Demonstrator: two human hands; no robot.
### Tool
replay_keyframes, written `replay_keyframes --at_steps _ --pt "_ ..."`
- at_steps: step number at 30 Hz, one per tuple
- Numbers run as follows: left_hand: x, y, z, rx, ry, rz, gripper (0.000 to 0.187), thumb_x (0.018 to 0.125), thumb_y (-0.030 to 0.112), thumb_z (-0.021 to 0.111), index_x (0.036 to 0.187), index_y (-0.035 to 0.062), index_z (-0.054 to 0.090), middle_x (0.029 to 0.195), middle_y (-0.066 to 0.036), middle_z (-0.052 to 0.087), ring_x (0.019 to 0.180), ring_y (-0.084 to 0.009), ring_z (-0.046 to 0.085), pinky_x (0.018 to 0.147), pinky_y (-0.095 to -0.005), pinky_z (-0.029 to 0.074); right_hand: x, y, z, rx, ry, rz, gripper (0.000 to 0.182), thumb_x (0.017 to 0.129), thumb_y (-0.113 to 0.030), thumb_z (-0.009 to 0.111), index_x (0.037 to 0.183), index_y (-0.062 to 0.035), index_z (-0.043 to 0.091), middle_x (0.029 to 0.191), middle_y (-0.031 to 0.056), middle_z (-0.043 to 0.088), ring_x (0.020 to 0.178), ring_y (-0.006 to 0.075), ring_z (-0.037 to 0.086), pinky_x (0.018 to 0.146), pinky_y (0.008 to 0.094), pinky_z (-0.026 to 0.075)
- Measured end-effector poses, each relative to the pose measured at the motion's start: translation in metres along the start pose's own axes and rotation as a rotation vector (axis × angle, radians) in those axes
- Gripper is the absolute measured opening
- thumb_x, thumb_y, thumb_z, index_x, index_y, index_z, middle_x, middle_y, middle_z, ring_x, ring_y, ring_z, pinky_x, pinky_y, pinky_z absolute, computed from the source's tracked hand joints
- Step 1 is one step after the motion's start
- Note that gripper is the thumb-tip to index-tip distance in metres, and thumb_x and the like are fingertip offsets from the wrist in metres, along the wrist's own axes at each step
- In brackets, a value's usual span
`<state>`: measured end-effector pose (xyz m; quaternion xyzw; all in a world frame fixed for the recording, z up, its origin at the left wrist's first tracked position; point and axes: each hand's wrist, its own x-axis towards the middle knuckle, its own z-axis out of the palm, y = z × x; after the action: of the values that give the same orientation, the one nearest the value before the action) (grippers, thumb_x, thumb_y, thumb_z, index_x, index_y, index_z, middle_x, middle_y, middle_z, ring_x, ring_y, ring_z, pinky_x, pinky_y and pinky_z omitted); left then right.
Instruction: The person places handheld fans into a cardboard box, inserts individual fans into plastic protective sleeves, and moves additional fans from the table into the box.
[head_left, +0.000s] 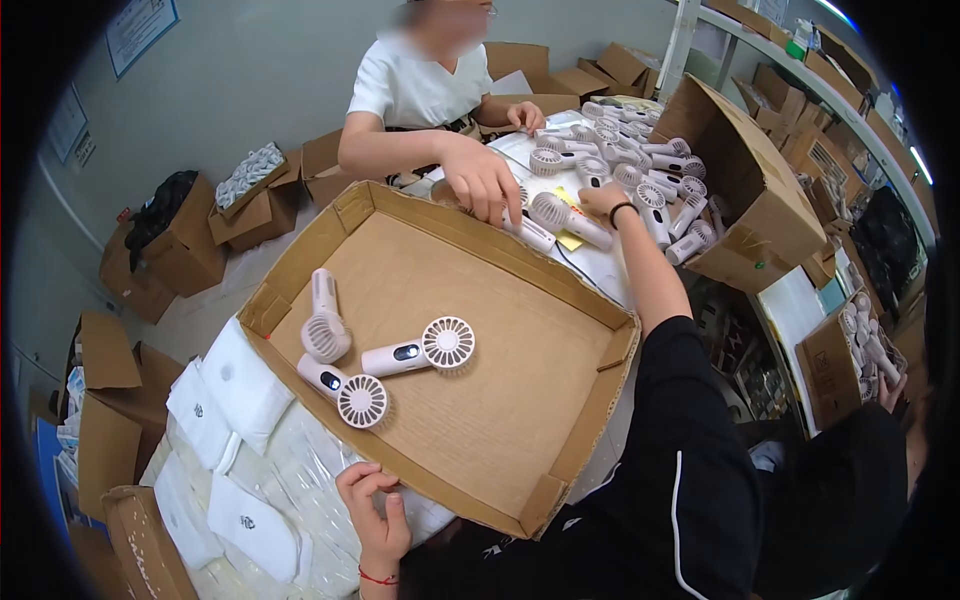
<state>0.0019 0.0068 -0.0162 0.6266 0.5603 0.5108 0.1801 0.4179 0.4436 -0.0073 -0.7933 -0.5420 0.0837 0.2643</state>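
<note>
A shallow cardboard tray (500, 420) lies tilted across the middle of the view. Inside, toward its left side, are three pale pink handheld fans, one of them a fan (448, 345) with its round grille facing up. My left hand (375, 510), loosely curled with the thumb apart, is by the tray's near edge and holds nothing. Over the white table, my right hand (606, 200) has its fingers closed at the end of a handheld fan (592, 172) in the pile; the fingertips are partly hidden. A larger fan (570, 220) lies beside it over yellow paper.
Across the tray, a co-worker's hand (483, 180) is on another fan (530, 232). A big open carton (745, 190) lies on its side behind the fan pile. White pouches (250, 525) cover the surface at left. At far right, another person's hand (893, 392) touches a box of fans.
</note>
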Motion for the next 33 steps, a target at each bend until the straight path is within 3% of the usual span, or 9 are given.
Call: replay_keyframes --at_steps 3,7,9,12,14,15,17,19,33 --pt "0.001 0.008 -0.001 -0.107 0.011 -0.098 0.02 0.088 0.019 0.052 0.097 0.0019 0.052 0.107 -0.016 0.043 0.095 -0.0242 0.045 0.078 -0.0311 0.043 0.005 0.029 -0.019 0.58 -0.472 0.177 0.026 0.064 -0.013 0.068 0.081 0.0029 0.058 0.079 0.0139 0.061 0.05 0.0168 0.056 0.043 0.0315 0.045" --pt "0.0 0.006 -0.002 -0.044 -0.004 -0.081 0.021 0.088 0.021 0.051 0.097 0.0017 0.051 0.106 -0.016 0.043 0.097 -0.0264 0.044 0.083 -0.0344 0.04 -0.113 0.055 -0.064 0.694 0.142 -0.199 0.043 0.073 -0.007 0.064 0.11 0.0054 0.046 0.089 0.0149 0.06 0.069 0.018 0.062 0.06 0.0298 0.05" --pt "0.0 0.004 -0.003 -0.025 -0.013 -0.068 0.022 0.088 0.021 0.051 0.097 0.0017 0.051 0.106 -0.016 0.043 0.097 -0.0266 0.044 0.083 -0.0348 0.04 -0.178 0.073 -0.086 0.311 0.64 -0.478 0.05 0.075 -0.008 0.066 0.119 0.0015 0.043 0.101 0.0157 0.058 0.089 0.02 0.06 0.075 0.0285 0.049" --pt "0.003 0.002 -0.005 0.053 -0.059 0.034 0.021 0.092 0.02 0.044 0.1 0.0011 0.048 0.111 -0.013 0.037 0.079 -0.0153 0.045 0.073 -0.0281 0.041 -0.244 0.105 -0.063 0.659 0.846 -0.235 0.044 0.084 -0.003 0.062 0.122 0.0066 0.042 0.115 0.0147 0.054 0.102 0.023 0.055 0.086 0.0324 0.046" --pt "0.003 0.002 -0.005 0.06 -0.047 0.043 0.02 0.092 0.019 0.043 0.1 0.0008 0.048 0.112 -0.012 0.037 0.08 -0.0155 0.044 0.073 -0.0281 0.04 -0.281 0.118 -0.047 -0.092 0.595 -0.471 0.057 0.074 0.005 0.056 0.128 -0.0007 0.04 0.113 0.0203 0.053 0.102 0.035 0.055 0.086 0.0387 0.045" --pt "0.002 0.004 -0.005 0.055 -0.061 0.045 0.02 0.092 0.019 0.043 0.1 0.0008 0.048 0.112 -0.012 0.037 0.08 -0.0155 0.044 0.073 -0.0281 0.04 -0.297 0.105 -0.04 -0.097 0.275 -0.352 0.066 0.066 0.005 0.051 0.131 -0.0045 0.04 0.106 0.021 0.053 0.097 0.0395 0.052 0.083 0.0417 0.044" --pt "0.001 0.007 -0.003 -0.022 -0.006 -0.087 0.023 0.089 0.024 0.049 0.098 0.0022 0.05 0.106 -0.015 0.041 0.096 -0.0251 0.043 0.083 -0.035 0.039 -0.301 0.105 -0.034 0.034 0.439 -0.354 0.07 0.064 0.005 0.049 0.132 -0.0049 0.039 0.098 0.0196 0.053 0.09 0.0371 0.051 0.078 0.0422 0.044" --pt "0.002 0.002 -0.003 0.013 -0.017 -0.024 0.021 0.09 0.02 0.045 0.099 0.0017 0.049 0.109 -0.014 0.039 0.089 -0.0203 0.044 0.078 -0.0312 0.04 -0.295 0.102 -0.037 0.016 0.483 -0.354 0.07 0.063 0.005 0.049 0.132 -0.0047 0.038 0.097 0.0196 0.052 0.088 0.0369 0.051 0.077 0.0424 0.044" --pt "0.003 -0.001 -0.004 0.063 -0.029 0.039 0.017 0.092 0.015 0.042 0.1 0.0017 0.047 0.113 -0.012 0.036 0.085 -0.0153 0.044 0.072 -0.027 0.041 -0.152 0.028 -0.068 0.152 0.004 -0.667 0.047 0.081 -0.021 0.061 0.124 -0.0071 0.048 0.112 0.0194 0.053 0.098 0.0352 0.054 0.081 0.0381 0.045"
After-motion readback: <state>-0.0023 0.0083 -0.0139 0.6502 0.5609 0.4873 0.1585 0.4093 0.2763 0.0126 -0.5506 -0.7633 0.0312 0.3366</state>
